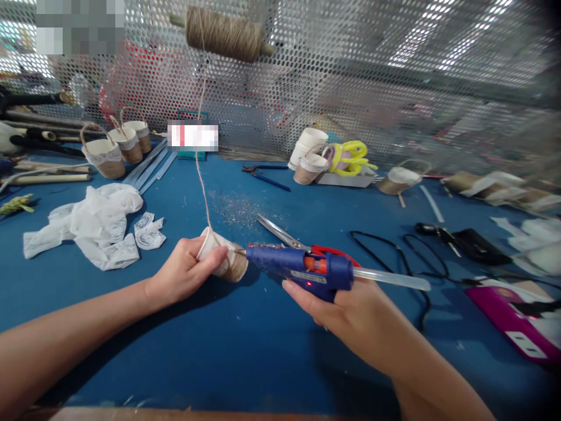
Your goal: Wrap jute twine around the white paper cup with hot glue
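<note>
My left hand point(186, 268) is closed round a small white paper cup point(233, 266) wrapped partly in brown burlap, tilted on its side. A strand of twine point(203, 190) runs down to the cup from a large spool point(223, 35) hung above. In my right hand point(346, 316) is a blue hot glue gun point(298, 269), its red light lit. A clear glue stick point(394, 279) sticks out of its back. The nozzle meets the burlap side of the cup or is very close to it; I cannot tell which. Scissors point(280, 231) with red handles lie behind the gun.
White lace point(100, 225) lies at left, below several finished-looking cups with handles point(105, 156). Pliers point(267, 176), stacked white cups point(307, 146) and yellow-green wire point(353, 158) are at the back. A black cord point(397, 248) and a magenta box point(504, 321) are on the right.
</note>
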Available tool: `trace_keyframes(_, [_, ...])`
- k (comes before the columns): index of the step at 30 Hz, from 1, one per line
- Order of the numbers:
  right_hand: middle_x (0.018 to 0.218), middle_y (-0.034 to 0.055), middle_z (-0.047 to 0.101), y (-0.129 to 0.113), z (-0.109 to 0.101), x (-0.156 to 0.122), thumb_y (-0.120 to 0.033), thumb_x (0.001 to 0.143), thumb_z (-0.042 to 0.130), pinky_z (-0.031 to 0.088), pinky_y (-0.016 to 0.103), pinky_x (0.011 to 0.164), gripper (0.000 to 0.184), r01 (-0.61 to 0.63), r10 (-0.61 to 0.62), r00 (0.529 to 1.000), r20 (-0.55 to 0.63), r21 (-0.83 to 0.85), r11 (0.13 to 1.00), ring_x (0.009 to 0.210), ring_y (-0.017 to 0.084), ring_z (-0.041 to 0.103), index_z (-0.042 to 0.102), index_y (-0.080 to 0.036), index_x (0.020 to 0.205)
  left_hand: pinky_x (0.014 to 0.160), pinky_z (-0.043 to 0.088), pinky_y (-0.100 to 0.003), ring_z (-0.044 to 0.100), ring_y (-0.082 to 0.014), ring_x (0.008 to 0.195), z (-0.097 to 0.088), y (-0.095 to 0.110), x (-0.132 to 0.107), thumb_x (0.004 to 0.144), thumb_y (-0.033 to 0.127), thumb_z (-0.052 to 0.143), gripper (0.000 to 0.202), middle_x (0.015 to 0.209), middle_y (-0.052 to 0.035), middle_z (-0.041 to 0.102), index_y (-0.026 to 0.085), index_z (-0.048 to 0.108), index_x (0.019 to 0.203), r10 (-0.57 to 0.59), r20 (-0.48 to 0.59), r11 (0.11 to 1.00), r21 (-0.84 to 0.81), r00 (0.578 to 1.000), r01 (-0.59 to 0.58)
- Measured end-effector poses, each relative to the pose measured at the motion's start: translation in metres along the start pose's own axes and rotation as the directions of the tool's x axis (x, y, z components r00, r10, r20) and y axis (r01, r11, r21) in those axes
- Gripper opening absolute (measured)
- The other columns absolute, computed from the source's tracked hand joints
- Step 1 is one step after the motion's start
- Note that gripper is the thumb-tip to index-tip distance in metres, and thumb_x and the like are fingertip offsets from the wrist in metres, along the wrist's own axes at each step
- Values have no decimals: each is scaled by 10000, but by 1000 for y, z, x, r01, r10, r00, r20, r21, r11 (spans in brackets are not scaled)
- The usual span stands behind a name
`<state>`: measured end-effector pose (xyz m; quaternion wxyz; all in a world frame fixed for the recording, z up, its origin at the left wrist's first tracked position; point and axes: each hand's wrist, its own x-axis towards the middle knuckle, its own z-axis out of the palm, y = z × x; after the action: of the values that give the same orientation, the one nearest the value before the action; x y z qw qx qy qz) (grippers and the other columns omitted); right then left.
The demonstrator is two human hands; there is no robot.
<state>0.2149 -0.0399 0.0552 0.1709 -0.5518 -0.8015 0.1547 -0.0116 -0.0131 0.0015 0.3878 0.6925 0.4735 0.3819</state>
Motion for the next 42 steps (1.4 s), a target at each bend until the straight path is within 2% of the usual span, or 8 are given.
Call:
trace_keyframes(8, [514, 4, 572, -3, -1, -3, -460, 772, 455, 455, 249, 471, 334, -24, 24, 996, 80, 2, 1000, 469, 140, 535, 606, -191, 642, 502, 417, -208, 479, -109, 514, 0, -3, 0, 821, 347, 413, 357, 565, -11, 577, 99, 630, 684, -77, -7, 997, -25, 997, 77])
trace_keyframes(13, [572, 13, 597, -3, 0, -4, -469, 776, 444, 468, 260, 510, 351, -58, 54, 990, 127, 23, 998, 516, 146, 553, 607, -194, 630, 476, 411, -203, 474, -100, 480, 0, -2, 0, 825, 325, 413, 348, 546, -7, 587, 103, 633, 673, -48, -22, 999, -10, 999, 48])
trace_keyframes(18, [438, -36, 496, -3, -3, -2, -414, 777, 477, 427, 226, 432, 297, -21, 15, 998, 67, 78, 997, 403, 104, 469, 525, -200, 577, 447, 369, -183, 437, -85, 488, -1, 3, 0, 822, 254, 414, 296, 553, 1, 543, 118, 581, 619, 127, -23, 992, -2, 992, -127])
trace_keyframes(23, [357, -55, 424, -2, -4, 1, -381, 775, 493, 394, 219, 407, 379, -16, 14, 1000, 26, 85, 996, 342, 82, 411, 386, -209, 455, 447, 343, -181, 363, -68, 470, -2, 2, -2, 815, 182, 425, 306, 518, 28, 422, 142, 451, 512, 288, -39, 956, 67, 957, -285])
trace_keyframes(28, [365, -57, 439, -2, -3, 4, -378, 757, 510, 381, 222, 392, 342, -43, 41, 999, 17, 96, 994, 344, 85, 417, 407, -211, 477, 477, 352, -192, 366, -72, 483, -2, 2, -2, 804, 140, 436, 314, 514, 30, 400, 152, 409, 491, 397, -6, 914, 91, 918, -395])
trace_keyframes(31, [367, -56, 430, -4, -4, 1, -390, 768, 494, 375, 225, 395, 376, -67, 63, 997, 39, 102, 993, 345, 82, 406, 390, -208, 455, 451, 339, -187, 355, -70, 471, -2, 3, -1, 809, 161, 426, 307, 513, 31, 399, 152, 421, 503, 345, -22, 936, 87, 938, -342])
trace_keyframes(36, [451, -48, 489, -4, -4, -4, -396, 776, 486, 401, 226, 429, 274, -50, 43, 997, 67, 111, 992, 406, 98, 453, 513, -206, 581, 444, 350, -179, 382, -71, 479, -2, 2, -1, 821, 221, 417, 305, 532, 20, 450, 133, 489, 538, 203, -32, 978, 56, 979, -201])
trace_keyframes(42, [393, -52, 441, -4, -4, -5, -368, 781, 484, 376, 227, 400, 327, -1, -7, 995, 100, 80, 997, 356, 90, 410, 465, -206, 498, 463, 381, -173, 445, -82, 509, -1, 1, 0, 833, 240, 412, 275, 576, 2, 534, 113, 579, 655, 141, -29, 990, 9, 990, -141])
